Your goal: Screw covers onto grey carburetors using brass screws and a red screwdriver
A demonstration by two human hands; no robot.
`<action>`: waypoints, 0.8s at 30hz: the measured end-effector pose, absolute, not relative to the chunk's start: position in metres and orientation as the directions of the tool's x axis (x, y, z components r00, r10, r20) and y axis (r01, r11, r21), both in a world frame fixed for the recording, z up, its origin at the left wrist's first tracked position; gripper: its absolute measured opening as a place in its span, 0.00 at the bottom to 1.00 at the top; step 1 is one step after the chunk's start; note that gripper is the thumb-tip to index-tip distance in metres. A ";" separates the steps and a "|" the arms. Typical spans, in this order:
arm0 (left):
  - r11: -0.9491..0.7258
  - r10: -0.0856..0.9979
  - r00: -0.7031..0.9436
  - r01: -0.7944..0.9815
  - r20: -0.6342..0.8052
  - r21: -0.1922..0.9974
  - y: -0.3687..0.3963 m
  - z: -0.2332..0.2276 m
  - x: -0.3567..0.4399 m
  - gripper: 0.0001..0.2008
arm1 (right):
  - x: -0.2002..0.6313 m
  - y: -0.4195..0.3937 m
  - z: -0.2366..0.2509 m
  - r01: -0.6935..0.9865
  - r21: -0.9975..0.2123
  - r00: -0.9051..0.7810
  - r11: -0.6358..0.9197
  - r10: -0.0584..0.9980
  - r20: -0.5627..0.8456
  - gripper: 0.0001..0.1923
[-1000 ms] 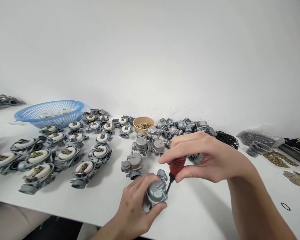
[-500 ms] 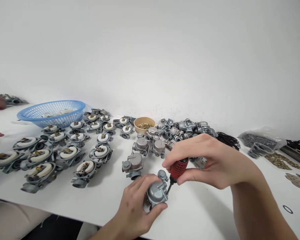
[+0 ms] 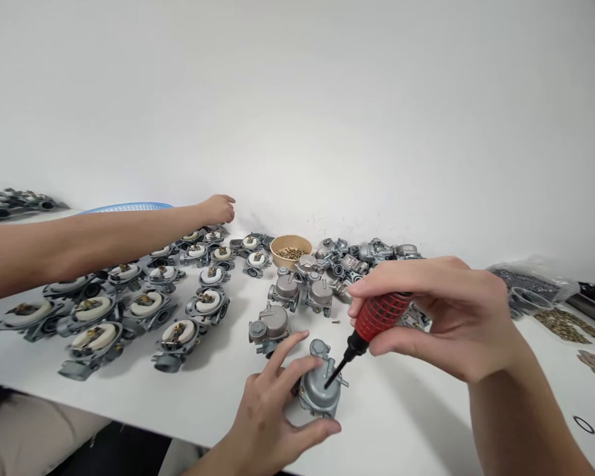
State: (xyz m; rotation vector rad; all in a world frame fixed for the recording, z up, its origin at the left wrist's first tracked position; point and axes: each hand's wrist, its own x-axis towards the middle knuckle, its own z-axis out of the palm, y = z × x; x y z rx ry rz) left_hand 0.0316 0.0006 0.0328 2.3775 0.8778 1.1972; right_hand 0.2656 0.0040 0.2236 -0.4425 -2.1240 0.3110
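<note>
My left hand (image 3: 272, 406) steadies a grey metal carburetor (image 3: 317, 395) on the white table, thumb at its near side and a finger by its round cap. The other fingers are partly lifted. In my right hand (image 3: 451, 317) is a screwdriver (image 3: 383, 318) with a red and black handle, slanting down to the left. Its tip appears over the carburetor's domed bowl; whether it touches is unclear. Just behind stands another carburetor (image 3: 272, 324), with several more beyond it. A small screw (image 3: 336, 322) lies on the table behind my hands.
Another person's arm (image 3: 104, 241) crosses from the left above open carburetor bodies (image 3: 178, 337) with white floats, partly hiding a blue basket (image 3: 149, 207). A tan bowl (image 3: 276, 246) holds brass-coloured screws. On the right are a plastic bag (image 3: 540, 277) and a black ring (image 3: 584, 424).
The screwdriver tip has moved from the carburetor's right edge to over its bowl, and the handle tilts more. My left fingers have loosened. The other person's arm has reached in across the left.
</note>
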 end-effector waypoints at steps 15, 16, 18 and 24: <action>-0.718 0.694 0.433 0.360 0.575 0.596 0.006 0.027 0.035 0.35 | 0.239 0.006 0.209 0.182 -0.417 -0.660 0.891 0.425 0.620 0.16; -0.721 0.692 0.434 0.361 0.578 0.592 0.006 0.026 0.035 0.35 | 0.239 0.006 0.209 0.188 -0.414 -0.662 0.891 0.426 0.616 0.16; -0.725 0.688 0.433 0.364 0.583 0.585 0.005 0.026 0.035 0.34 | 0.239 0.007 0.210 0.200 -0.407 -0.667 0.892 0.427 0.610 0.15; -0.735 0.678 0.416 0.381 0.606 0.561 0.005 0.025 0.037 0.29 | 0.241 0.005 0.211 0.166 -0.451 -0.695 0.877 0.429 0.578 0.14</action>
